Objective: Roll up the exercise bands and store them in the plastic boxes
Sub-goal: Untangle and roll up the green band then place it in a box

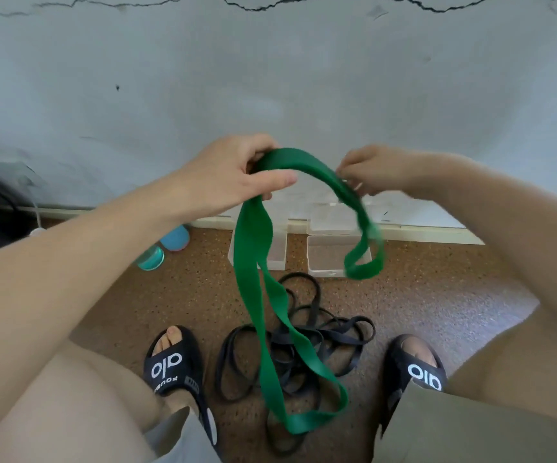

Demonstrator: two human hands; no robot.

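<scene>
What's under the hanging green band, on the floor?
A tangled pile of black bands lies on the speckled floor, between the two sandals. The green band, held by the left hand and right hand, covers the pile's middle.

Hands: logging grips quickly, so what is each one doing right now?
Left hand: grips the green band at its top.
Right hand: pinches the same green band further along.
</scene>
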